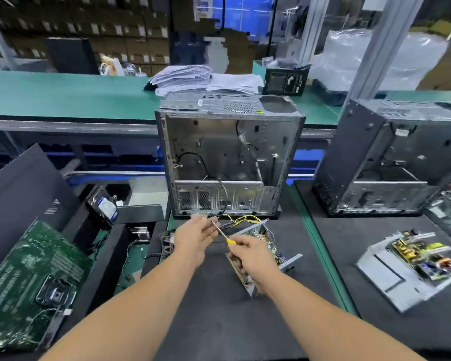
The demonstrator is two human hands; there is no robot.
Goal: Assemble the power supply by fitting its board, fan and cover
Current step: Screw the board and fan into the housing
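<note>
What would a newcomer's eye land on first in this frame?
Probably the two bare hands meeting at centre: the right hand holds a yellow-handled screwdriver, its tip at the left hand. Beneath the right hand sits the open power supply with its board exposed. Behind them stands an open, empty computer case, with a green circuit board at the far left.

Two bare arms, no sleeves to see. No gloves, no rings, no watch on the left hand (195, 237) or the right hand (253, 256). Short nails, as far as the blur lets them show.
</note>
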